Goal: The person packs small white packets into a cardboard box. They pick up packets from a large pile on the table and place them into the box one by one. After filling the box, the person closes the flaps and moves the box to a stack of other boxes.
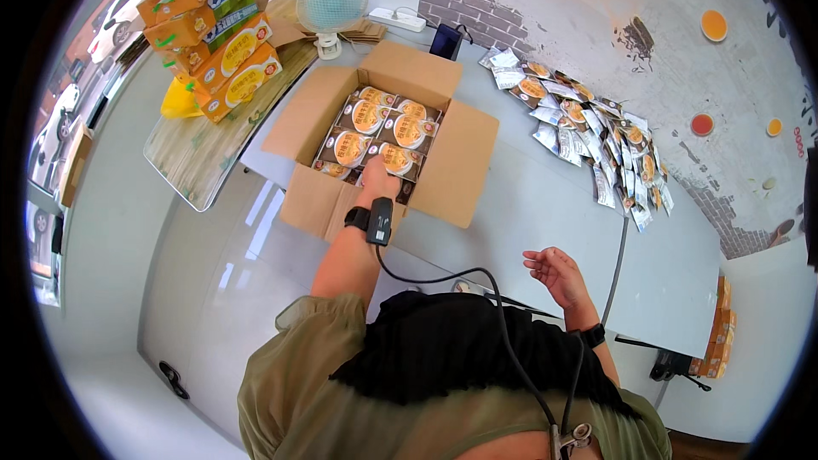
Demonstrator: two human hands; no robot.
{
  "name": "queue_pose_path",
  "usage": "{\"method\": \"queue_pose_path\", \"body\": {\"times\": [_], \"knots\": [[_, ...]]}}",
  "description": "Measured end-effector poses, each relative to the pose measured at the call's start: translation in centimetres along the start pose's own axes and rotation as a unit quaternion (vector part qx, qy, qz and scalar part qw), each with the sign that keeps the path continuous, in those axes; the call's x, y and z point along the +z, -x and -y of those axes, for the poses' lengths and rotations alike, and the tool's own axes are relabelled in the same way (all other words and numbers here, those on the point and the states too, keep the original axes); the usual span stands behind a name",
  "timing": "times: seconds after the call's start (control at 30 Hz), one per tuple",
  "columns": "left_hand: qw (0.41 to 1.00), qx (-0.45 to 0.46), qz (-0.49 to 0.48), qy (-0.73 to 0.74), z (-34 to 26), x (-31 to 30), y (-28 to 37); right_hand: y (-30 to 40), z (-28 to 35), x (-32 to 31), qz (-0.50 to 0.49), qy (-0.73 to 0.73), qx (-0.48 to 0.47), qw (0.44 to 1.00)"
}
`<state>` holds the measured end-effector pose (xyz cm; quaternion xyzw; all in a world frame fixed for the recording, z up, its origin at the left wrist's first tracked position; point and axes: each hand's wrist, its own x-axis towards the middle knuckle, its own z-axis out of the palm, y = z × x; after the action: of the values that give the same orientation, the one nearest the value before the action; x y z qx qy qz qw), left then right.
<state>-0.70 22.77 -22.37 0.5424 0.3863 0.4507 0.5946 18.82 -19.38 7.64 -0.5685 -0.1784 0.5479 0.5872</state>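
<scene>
An open cardboard carton (457, 160) stands on the pale table, its flaps folded outward. Rows of brown printed packets (362, 116), each showing a cup of orange drink, fill it. My left hand (377, 180) reaches into the near side of the carton and touches the packets there; its fingers are partly hidden, so a grip cannot be made out. Over the table's near edge, to the right of the carton, my right hand (555, 273) hovers with fingers loosely bent and nothing in it. A heap of similar loose packets (591, 124) lies along the table's far right side.
Orange drink cartons (233, 67) are stacked on a wood-patterned table (198, 169) at the left. Behind the carton stand a small fan (332, 6), a white power strip (397, 19) and a dark device (446, 41). A black cable (447, 280) runs from my left wrist across my front.
</scene>
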Motion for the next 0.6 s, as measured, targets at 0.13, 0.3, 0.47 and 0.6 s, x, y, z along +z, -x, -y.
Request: {"method": "queue_pose_path", "body": {"times": [0.13, 0.3, 0.47, 0.6], "knots": [[0.905, -0.274, -0.021, 0.325, -18.4, 5.6, 8.4, 0.9, -1.8, -1.3, -0.06, -0.046, 0.002, 0.997], [0.894, -0.231, -0.141, 0.357, -20.2, 0.5, 11.1, -3.0, -0.8, -0.8, -0.007, -0.031, 0.027, 0.999], [0.959, -0.022, -0.233, 0.16, -22.4, -5.9, 14.3, -8.8, 1.7, -0.9, 0.027, 0.036, 0.027, 0.999], [0.919, -0.1, -0.362, 0.119, -20.1, -9.8, 17.8, -17.5, 4.5, -0.3, 0.037, 0.075, -0.02, 0.996]]}}
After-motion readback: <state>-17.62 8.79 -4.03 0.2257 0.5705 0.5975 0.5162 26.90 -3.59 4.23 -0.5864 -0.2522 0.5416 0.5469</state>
